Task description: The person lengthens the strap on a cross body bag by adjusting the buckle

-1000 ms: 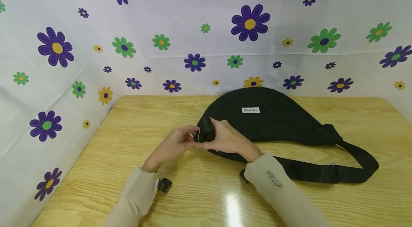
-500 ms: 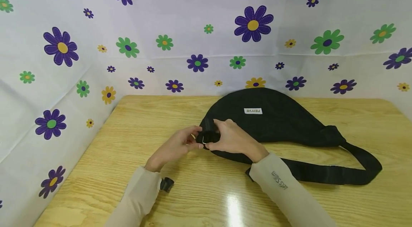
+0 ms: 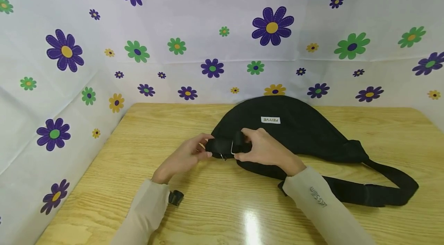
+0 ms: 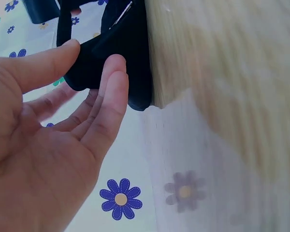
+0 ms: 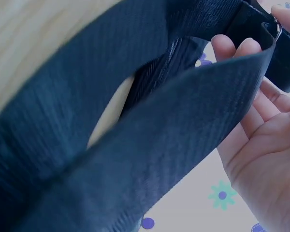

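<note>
Handling the strap at its metal ring looks partway done: webbing seems to pass through, while a black clip, left of the bag and nearer the person, seems unfastened. The left hand pinches black fabric at the bag's left end; the right hand pinches strap and ring beside it. The bag lies on the surface, label inverted, long axis left to right, narrow end pointing right.

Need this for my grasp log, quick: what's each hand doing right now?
Left hand: holding the black waist bag by one end.
Right hand: holding the black webbing strap.
</note>
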